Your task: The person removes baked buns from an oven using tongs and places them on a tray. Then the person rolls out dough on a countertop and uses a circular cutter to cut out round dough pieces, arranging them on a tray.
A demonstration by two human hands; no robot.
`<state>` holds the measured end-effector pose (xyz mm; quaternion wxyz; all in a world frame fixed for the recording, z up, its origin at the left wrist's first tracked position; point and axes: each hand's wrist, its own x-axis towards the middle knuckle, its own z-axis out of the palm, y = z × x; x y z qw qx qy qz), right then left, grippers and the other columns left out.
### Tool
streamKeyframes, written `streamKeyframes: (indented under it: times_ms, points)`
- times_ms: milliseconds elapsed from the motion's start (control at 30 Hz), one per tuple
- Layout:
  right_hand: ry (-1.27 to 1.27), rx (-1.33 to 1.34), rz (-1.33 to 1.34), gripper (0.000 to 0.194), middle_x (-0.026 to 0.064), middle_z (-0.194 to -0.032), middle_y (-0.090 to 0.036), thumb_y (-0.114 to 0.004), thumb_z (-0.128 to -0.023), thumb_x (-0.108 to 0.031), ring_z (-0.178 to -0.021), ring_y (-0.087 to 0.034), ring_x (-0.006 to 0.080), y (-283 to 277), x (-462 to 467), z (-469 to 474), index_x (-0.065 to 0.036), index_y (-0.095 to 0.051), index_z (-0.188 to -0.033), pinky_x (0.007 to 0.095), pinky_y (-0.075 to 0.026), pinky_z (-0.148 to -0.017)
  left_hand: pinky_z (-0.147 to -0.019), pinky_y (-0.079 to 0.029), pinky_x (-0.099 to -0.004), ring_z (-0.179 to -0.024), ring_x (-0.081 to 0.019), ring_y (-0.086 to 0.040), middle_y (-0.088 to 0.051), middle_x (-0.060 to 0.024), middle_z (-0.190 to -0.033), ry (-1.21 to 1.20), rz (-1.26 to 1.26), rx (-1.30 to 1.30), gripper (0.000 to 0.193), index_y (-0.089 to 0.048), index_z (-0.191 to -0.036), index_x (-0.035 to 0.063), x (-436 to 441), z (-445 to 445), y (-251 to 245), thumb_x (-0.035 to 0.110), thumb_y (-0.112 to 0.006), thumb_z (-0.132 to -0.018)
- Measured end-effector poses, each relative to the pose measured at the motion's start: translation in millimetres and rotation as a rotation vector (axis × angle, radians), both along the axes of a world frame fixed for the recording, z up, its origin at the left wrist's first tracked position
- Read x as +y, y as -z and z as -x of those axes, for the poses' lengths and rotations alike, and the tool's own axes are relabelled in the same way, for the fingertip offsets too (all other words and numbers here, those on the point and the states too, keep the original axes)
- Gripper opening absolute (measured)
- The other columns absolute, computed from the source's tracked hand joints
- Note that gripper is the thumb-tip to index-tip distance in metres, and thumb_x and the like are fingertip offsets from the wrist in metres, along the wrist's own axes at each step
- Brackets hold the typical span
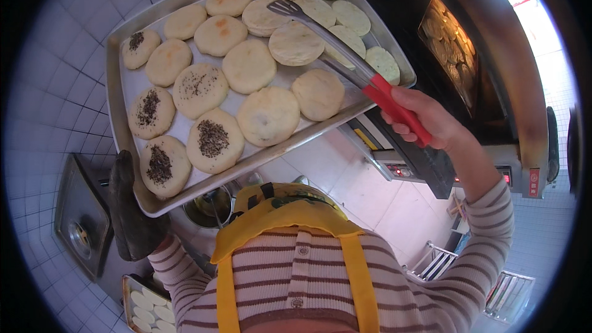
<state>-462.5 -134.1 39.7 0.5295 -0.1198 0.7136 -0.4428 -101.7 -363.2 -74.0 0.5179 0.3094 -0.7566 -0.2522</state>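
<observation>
A large metal baking tray (277,151) spans the upper middle, tilted, with several round flat breads on it. Some, like the near-left bread (214,139), bear black seeds; a few have browned spots. My left hand (138,215), in a dark oven mitt, is at the tray's near-left corner, holding it. In my right hand (428,118) are metal tongs with red handles (397,106); their slotted tip lies over the breads at the tray's far side. The second arm of the tongs reaches down towards the greenish breads at the right.
At the right stands an oven (502,55) with a lit window showing breads inside. A metal pot (210,206) sits below the tray, a steel lid (83,226) at the left. Another tray of pale rounds (127,305) is at lower left; metal racks (508,293) stand lower right.
</observation>
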Motion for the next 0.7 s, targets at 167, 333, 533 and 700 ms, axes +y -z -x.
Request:
streamKeyframes:
  times_ms: [167,333,533,700]
  points:
    - [-0.023,0.139,0.024,0.042,0.0027,-0.083,-0.055,-0.054,-0.095,-0.033,-0.058,-0.048,0.0058,33,-39,-13,-0.004,-0.048,-0.124,0.0189,-0.039,-0.046,-0.095,-0.051,-0.0401,-0.109,-0.0340,-0.059,-0.053,-0.0281,-0.125,-0.006,0.179,-0.177,0.034,-0.047,-0.126,-0.0135,-3,-9,7,0.001,-0.041,-0.096]
    - [-0.460,1.642,-0.003,0.047,0.0069,-0.087,-0.057,-0.062,-0.088,-0.020,-0.064,-0.060,0.0172,36,-31,-16,-0.011,-0.048,-0.132,0.0285,-0.048,-0.051,-0.089,-0.054,-0.0409,-0.102,-0.0344,-0.062,-0.056,-0.0298,-0.119,0.023,0.165,-0.144,0.034,-0.049,-0.123,-0.0155,-6,-8,2,0.001,-0.048,-0.094]
    - [-0.626,1.988,-0.381,0.050,0.0063,-0.081,-0.055,-0.064,-0.084,-0.024,-0.064,-0.063,0.0179,23,-19,-52,-0.014,-0.049,-0.131,0.0305,-0.051,-0.050,-0.084,-0.056,-0.0401,-0.098,-0.0356,-0.064,-0.062,-0.0284,-0.110,-0.018,0.195,-0.018,0.030,-0.057,-0.109,-0.0175,-3,3,-10,0.002,-0.059,-0.087]
    - [-0.647,1.718,-0.349,0.053,0.0100,-0.083,-0.055,-0.065,-0.084,-0.022,-0.065,-0.062,0.0234,-43,4,-63,-0.011,-0.048,-0.133,0.0345,-0.050,-0.055,-0.085,-0.055,-0.0382,-0.099,-0.0309,-0.064,-0.061,-0.0262,-0.112,0.033,0.049,0.038,0.031,-0.056,-0.113,-0.0159,-3,-2,-14,0.007,-0.055,-0.093]
